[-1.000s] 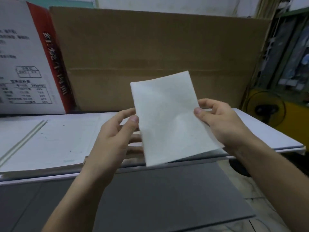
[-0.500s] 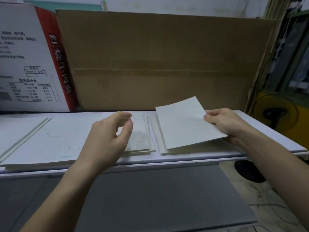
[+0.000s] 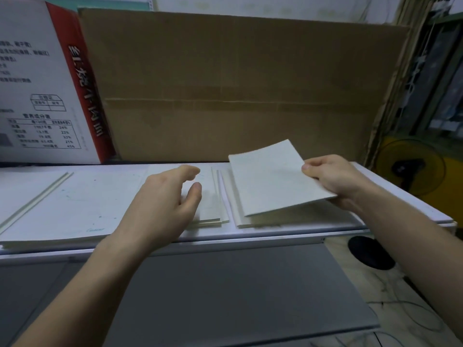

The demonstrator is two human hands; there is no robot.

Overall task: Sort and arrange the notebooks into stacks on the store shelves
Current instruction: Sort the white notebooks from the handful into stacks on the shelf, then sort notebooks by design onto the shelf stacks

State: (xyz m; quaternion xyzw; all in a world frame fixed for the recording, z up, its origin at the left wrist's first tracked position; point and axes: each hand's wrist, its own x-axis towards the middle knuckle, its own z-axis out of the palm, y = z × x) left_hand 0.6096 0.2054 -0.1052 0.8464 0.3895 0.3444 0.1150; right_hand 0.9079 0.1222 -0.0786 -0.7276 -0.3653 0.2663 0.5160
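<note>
A thin white notebook is tilted just above a low stack of white notebooks on the white shelf. My right hand pinches its right edge, thumb on top. My left hand hovers with loosely curled fingers over a second small stack to the left, holding nothing. A wider pile of large white notebooks lies further left on the same shelf.
A big brown cardboard sheet stands behind the shelf, with a white and red printed carton at the left. A grey lower shelf sticks out below. A yellow fan and cables are on the floor at right.
The notebook was held upright in both hands; my left hand let go and my right hand lowered it flat toward the right stack, where it has stayed over the last half second.
</note>
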